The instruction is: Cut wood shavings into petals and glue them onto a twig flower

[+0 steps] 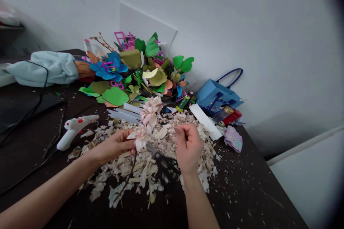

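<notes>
My left hand point(116, 146) grips a twig bearing pale pink handmade flowers point(142, 135). The brown stem point(127, 179) of that twig slants down toward me below the fingers. To the right of the flowers, my right hand point(190, 146) is closed with thumb and fingers pressed together; whatever may be in the pinch is too small to make out. Black-handled scissors point(162, 161) lie between the two hands, partly behind the right one. Beneath everything spreads a heap of cream and pinkish petal-like scraps point(145, 177).
A white glue gun point(76, 128) and its cord are at left, near a dark flat device point(29, 109). Colourful leaves and flowers point(139, 71) pile up at the back. A blue bag point(219, 94), white strip point(205, 121) and crumpled purple wrapper point(233, 139) are at right.
</notes>
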`<action>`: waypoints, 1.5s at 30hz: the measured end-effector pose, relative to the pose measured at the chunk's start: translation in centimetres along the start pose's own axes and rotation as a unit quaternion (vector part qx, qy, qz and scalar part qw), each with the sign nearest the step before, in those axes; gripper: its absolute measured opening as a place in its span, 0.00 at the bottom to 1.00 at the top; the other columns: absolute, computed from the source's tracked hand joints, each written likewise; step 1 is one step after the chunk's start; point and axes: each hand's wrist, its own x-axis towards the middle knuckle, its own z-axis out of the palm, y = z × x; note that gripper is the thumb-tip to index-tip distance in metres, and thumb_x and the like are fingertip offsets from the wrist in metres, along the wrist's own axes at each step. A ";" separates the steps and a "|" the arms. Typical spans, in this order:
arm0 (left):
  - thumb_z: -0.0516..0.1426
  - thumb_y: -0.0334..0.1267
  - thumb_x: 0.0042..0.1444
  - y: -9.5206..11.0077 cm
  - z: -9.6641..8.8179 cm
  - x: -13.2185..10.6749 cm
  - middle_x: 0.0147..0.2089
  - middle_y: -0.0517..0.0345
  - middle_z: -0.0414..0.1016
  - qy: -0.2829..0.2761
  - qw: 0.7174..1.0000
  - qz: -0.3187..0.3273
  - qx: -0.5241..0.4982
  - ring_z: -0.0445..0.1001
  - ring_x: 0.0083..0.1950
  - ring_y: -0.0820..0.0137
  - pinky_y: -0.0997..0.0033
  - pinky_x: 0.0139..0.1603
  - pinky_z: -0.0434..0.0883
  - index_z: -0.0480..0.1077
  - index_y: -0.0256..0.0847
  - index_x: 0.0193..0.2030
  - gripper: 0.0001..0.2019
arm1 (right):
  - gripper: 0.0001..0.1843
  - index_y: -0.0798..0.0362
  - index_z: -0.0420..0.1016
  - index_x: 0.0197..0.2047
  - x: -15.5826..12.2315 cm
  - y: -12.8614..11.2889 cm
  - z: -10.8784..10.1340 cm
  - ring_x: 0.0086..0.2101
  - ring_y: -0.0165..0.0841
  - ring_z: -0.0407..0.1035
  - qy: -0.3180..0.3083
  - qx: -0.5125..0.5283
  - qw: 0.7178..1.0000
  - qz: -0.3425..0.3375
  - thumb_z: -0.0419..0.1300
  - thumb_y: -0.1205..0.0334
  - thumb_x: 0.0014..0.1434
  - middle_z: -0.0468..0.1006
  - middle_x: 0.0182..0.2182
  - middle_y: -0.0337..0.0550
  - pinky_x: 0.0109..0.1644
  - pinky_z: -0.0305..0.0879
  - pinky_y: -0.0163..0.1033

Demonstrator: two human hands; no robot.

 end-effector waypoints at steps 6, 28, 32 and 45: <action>0.66 0.41 0.51 -0.2 0.1 0.1 0.22 0.61 0.70 0.009 0.999 0.025 0.033 0.64 0.23 0.76 0.79 0.25 0.62 0.73 0.38 0.29 0.10 | 0.15 0.51 0.65 0.26 0.9 0.0 -1.6 0.21 0.29 0.60 0.037 -0.055 0.998 0.011 0.58 0.57 0.64 0.66 0.18 0.34 0.26 0.56 0.35; 0.64 0.40 0.53 -0.5 0.4 0.2 0.25 0.63 0.71 0.089 0.976 0.141 0.139 0.68 0.26 0.74 0.76 0.28 0.65 0.69 0.39 0.34 0.09 | 0.09 0.52 0.67 0.29 0.3 1.0 1.5 0.30 0.30 0.65 -0.126 0.055 0.989 0.059 0.59 0.61 0.60 0.71 0.31 0.40 0.30 0.60 0.34; 0.65 0.41 0.53 -0.4 0.6 0.4 0.24 0.64 0.70 0.096 0.975 0.154 0.129 0.67 0.25 0.76 0.77 0.27 0.65 0.69 0.38 0.33 0.11 | 0.12 0.51 0.65 0.27 0.3 0.8 1.5 0.25 0.28 0.61 -0.140 0.072 0.985 0.075 0.59 0.60 0.62 0.67 0.24 0.36 0.28 0.57 0.34; 0.66 0.43 0.53 -1.3 0.5 0.6 0.25 0.63 0.72 0.159 0.976 0.135 0.071 0.67 0.25 0.78 0.79 0.28 0.65 0.71 0.38 0.33 0.11 | 0.26 0.46 0.62 0.56 -1.6 0.9 4.1 0.44 0.36 0.69 -0.189 0.197 0.955 0.120 0.64 0.61 0.56 0.71 0.45 0.45 0.44 0.68 0.41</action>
